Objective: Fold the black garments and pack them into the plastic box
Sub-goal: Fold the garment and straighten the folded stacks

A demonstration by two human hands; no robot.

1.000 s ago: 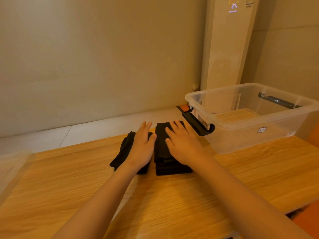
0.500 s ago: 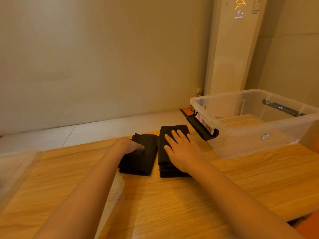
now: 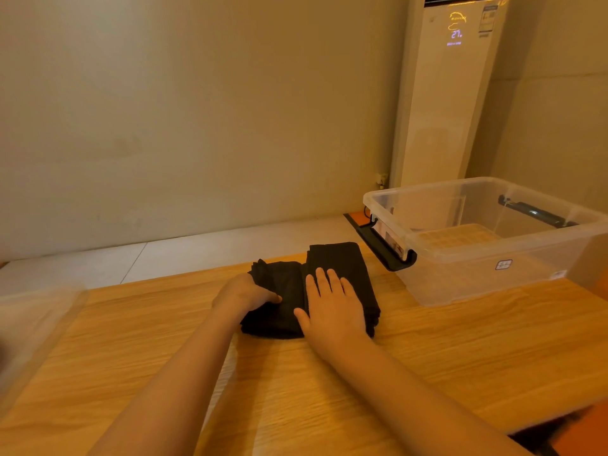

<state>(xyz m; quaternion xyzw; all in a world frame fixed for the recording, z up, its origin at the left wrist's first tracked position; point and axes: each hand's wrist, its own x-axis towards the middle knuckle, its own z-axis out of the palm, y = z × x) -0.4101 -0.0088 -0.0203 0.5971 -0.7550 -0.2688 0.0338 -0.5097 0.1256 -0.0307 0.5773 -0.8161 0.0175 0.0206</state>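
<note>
Person's right hand (image 3: 332, 312) lay flat, fingers straight and spread, pressing the right folded black garment (image 3: 342, 261). Beside it, left hand (image 3: 245, 294) curled on the edge of the left folded black garment (image 3: 283, 291), thumb on top. Garments touched. Beyond the right hand's far side, clear plastic box (image 3: 460, 281) sat on the wooden table (image 3: 444, 357).

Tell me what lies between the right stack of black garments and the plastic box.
Head view: bare table and the black latch of the plastic box.

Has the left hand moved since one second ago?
Yes. The left hand slid left, away from the box, to the outer edge of the left garment.
</note>
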